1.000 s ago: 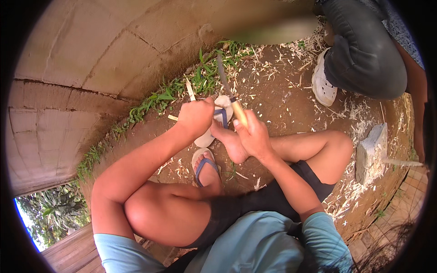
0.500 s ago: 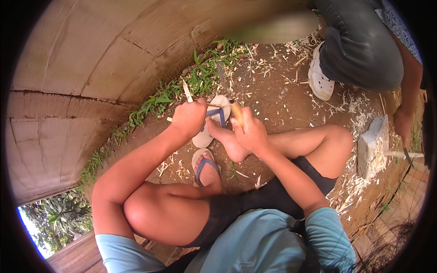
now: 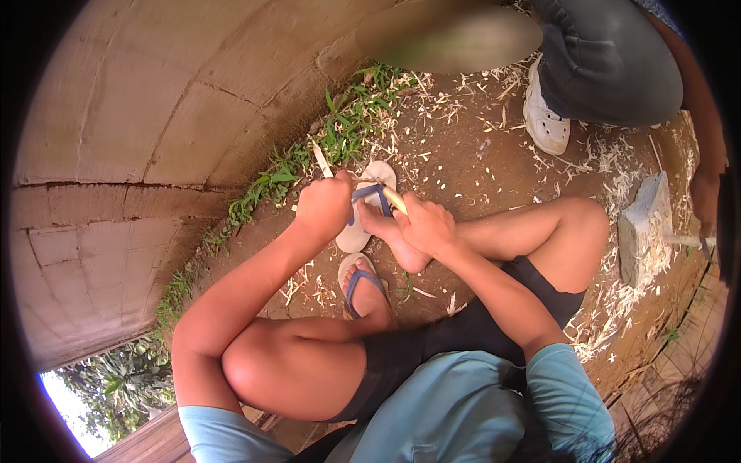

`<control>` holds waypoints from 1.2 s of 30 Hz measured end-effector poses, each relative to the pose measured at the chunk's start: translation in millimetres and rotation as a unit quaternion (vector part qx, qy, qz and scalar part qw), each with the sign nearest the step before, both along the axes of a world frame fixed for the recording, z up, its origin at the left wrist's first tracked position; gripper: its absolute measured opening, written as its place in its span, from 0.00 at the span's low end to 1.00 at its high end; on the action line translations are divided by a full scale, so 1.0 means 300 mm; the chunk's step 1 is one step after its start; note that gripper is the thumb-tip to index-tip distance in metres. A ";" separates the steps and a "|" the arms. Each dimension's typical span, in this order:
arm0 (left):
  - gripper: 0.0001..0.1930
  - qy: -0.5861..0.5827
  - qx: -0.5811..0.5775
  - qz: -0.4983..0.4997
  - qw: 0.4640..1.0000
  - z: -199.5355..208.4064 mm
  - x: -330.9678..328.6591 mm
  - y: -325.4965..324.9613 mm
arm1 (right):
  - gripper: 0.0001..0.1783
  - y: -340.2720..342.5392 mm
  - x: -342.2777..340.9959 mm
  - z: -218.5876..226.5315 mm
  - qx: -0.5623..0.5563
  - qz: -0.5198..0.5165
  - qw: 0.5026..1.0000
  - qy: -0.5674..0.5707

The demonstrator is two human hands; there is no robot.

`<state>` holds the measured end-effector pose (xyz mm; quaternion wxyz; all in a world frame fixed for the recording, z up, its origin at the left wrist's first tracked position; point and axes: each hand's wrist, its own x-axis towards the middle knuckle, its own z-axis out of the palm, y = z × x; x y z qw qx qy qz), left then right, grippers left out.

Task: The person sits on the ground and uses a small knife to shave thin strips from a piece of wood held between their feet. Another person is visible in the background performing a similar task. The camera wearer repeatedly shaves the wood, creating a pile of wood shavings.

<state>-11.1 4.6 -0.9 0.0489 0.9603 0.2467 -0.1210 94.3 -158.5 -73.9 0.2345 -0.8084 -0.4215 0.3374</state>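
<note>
My left hand [image 3: 323, 207] is closed around a pale wooden strip [image 3: 322, 160], whose flat end sticks up past my fist. My right hand [image 3: 427, 224] grips what looks like a knife [image 3: 394, 201] by its yellowish wooden handle. Its blade is hard to make out. A thin brownish length [image 3: 364, 180] spans the gap between both hands; I cannot tell whether it is blade or strip. Below lies a loose beige flip-flop [image 3: 355, 238] with blue straps, my bare foot [image 3: 403, 251] against it. My other foot wears the matching flip-flop [image 3: 356, 285].
Wood shavings [image 3: 610, 212] litter the brown dirt. At the right stands a grey block [image 3: 645, 231], near another person's arm [image 3: 706, 185] and white clog [image 3: 546, 116]. A block wall [image 3: 147, 147] fringed with green weeds [image 3: 340, 131] runs along the left.
The handle in my right hand has tipped lower and leftward, and my right hand sits slightly lower. The other person's arm has shifted toward the right edge. The whole view has shifted slightly.
</note>
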 end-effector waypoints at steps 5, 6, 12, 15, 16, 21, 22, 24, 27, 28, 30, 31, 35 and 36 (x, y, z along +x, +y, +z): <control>0.07 0.003 0.007 0.015 1.000 -0.005 0.021 0.008 | 0.19 -0.017 0.006 -0.018 0.024 0.007 1.000 -0.008; 0.07 0.003 0.013 0.012 1.000 -0.003 0.024 0.004 | 0.19 -0.023 0.012 -0.092 -0.032 0.027 0.999 -0.023; 0.08 0.016 0.024 0.021 0.999 -0.008 -0.014 0.019 | 0.15 0.028 -0.002 0.061 0.055 -0.019 0.998 -0.022; 0.08 0.028 0.009 0.034 0.999 0.014 0.013 0.013 | 0.17 -0.026 -0.005 -0.081 -0.041 0.022 0.998 -0.036; 0.08 0.026 0.006 0.030 0.999 0.018 0.028 0.017 | 0.20 -0.050 0.007 -0.151 -0.072 0.056 0.992 -0.083; 0.08 0.017 0.016 0.046 0.999 0.034 0.011 0.020 | 0.18 -0.021 0.011 -0.142 -0.014 0.010 1.000 -0.019; 0.09 0.013 0.022 0.070 0.997 0.067 0.031 0.003 | 0.23 -0.033 0.025 -0.122 -0.029 0.008 0.999 0.019; 0.12 0.004 0.037 0.104 0.994 0.080 0.020 0.020 | 0.26 -0.037 0.031 -0.051 -0.068 0.017 0.996 0.050; 0.10 -0.041 0.034 0.103 0.993 0.021 0.034 0.041 | 0.26 -0.071 0.023 0.031 -0.039 -0.004 0.997 0.063; 0.10 -0.047 0.044 0.093 0.994 0.027 0.039 0.029 | 0.26 -0.085 0.021 0.092 -0.017 -0.011 0.996 0.082; 0.09 -0.056 0.044 0.058 0.996 0.021 0.051 0.014 | 0.30 -0.103 -0.020 0.008 0.040 -0.070 0.987 0.137; 0.08 -0.059 0.040 0.043 0.997 0.015 0.046 0.021 | 0.29 -0.088 -0.114 0.015 0.085 -0.111 0.985 -0.099; 0.05 -0.066 0.016 0.007 0.998 0.026 -0.001 0.047 | 0.27 -0.183 -0.072 0.202 0.253 -0.105 0.956 0.106; 0.05 -0.066 0.006 -0.009 0.998 0.028 0.010 0.046 | 0.25 -0.153 -0.105 0.066 0.267 -0.129 0.952 0.078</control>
